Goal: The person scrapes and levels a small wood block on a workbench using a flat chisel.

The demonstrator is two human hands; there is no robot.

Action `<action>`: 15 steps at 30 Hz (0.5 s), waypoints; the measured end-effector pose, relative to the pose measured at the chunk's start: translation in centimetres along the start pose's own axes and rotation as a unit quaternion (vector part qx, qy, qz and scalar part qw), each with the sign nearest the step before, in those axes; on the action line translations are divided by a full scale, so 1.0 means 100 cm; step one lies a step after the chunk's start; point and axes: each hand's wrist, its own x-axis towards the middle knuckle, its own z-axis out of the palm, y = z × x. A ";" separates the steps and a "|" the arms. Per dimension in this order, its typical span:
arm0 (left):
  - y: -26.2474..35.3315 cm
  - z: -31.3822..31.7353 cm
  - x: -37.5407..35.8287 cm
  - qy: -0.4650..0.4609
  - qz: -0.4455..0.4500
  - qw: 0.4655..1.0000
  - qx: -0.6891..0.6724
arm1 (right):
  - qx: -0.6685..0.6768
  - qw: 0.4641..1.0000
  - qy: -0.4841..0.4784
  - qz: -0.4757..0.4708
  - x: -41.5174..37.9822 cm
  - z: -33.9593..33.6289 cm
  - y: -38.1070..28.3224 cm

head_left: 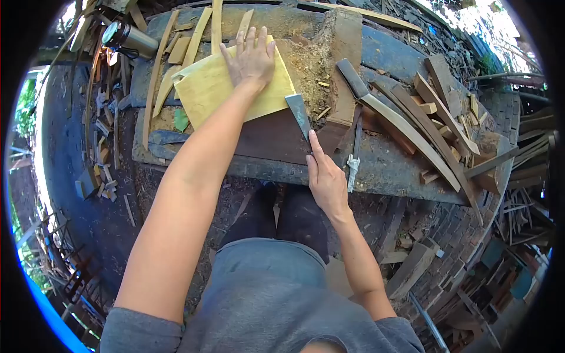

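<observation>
My left hand lies flat with fingers spread on a yellow sheet, near its top edge. The sheet rests partly over a dark brown board on the workbench, and its left corner looks uneven. In my right hand is a wide-bladed chisel, its index finger stretched along the dark steel. The bright bevelled tip is right at the sheet's right edge. My palm and fingers hide the handle.
Wood shavings cover the bench beside a thick block. At right lie a long curved blade with a dark handle and several wood strips. Wood offcuts and a metal flask are at upper left.
</observation>
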 end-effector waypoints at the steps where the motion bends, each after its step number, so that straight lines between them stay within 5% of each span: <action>1: -0.002 -0.003 0.004 0.013 0.006 1.000 -0.010 | 0.007 1.000 0.008 -0.002 0.000 -0.001 -0.001; 15: 0.000 0.002 -0.003 0.018 -0.004 0.999 -0.033 | 0.006 1.000 0.005 -0.013 0.037 0.003 0.006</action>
